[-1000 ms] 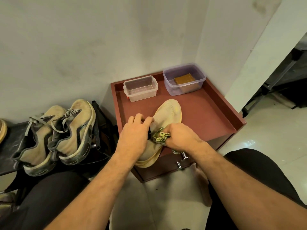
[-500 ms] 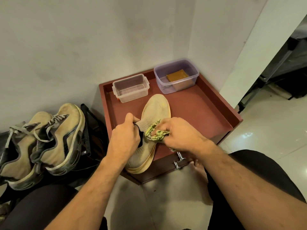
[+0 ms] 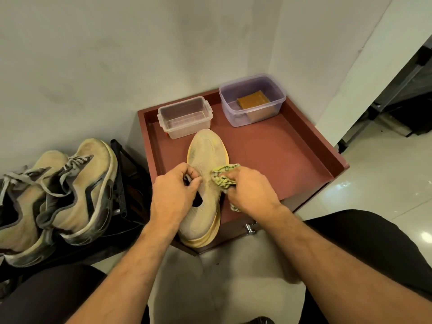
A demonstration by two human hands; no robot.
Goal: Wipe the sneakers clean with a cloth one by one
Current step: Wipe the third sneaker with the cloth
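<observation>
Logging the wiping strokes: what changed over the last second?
The right hand has carried the cloth from the sneaker's collar forward along its right side. The left hand still grips the collar; the sneaker stays on the red cabinet.

Three sneakers: one [image 3: 205,160] on the cabinet, two [image 3: 53,195] on a rack. Two plastic containers [image 3: 184,116]. One cloth [image 3: 223,176]. Two hands [image 3: 173,197].
</observation>
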